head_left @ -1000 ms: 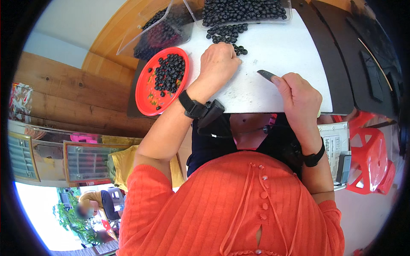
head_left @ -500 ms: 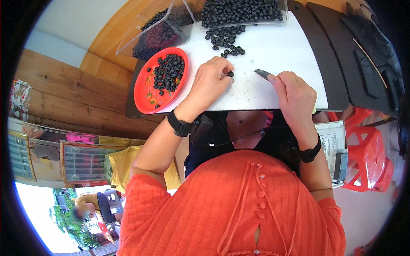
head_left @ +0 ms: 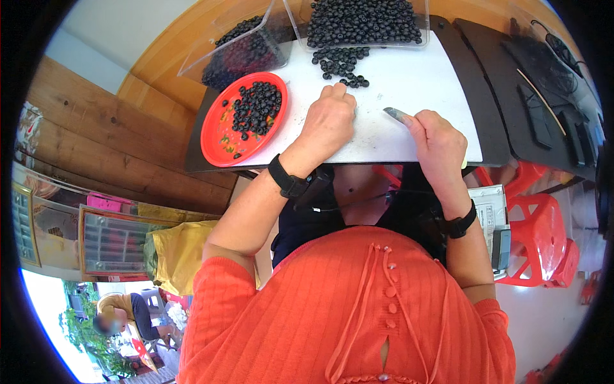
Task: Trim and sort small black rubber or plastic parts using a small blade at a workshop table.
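My left hand (head_left: 329, 120) is closed over the white board (head_left: 428, 83), its curled fingers just below the loose small dark round balls (head_left: 339, 61), which look like beads or berries. Its fingertips are hidden, so I cannot see what they hold. My right hand (head_left: 441, 137) grips a small knife (head_left: 398, 115), its short dark blade pointing left above the board. To the left of my left hand lies a red oval plate (head_left: 214, 137) with a heap of the same dark balls (head_left: 256, 109) on it.
A clear plastic box (head_left: 425, 40) of dark balls stands at the far side of the board, with another clear box (head_left: 275, 54) at its left. A dark phone-like slab (head_left: 536, 115) lies at the right. Red stools (head_left: 537, 237) stand below right; another person (head_left: 125, 310) sits far lower left.
My left hand has turned and moved slightly right; the dark ball seen between its thumb and finger is now out of sight. My right hand still holds the knife nearly in place.
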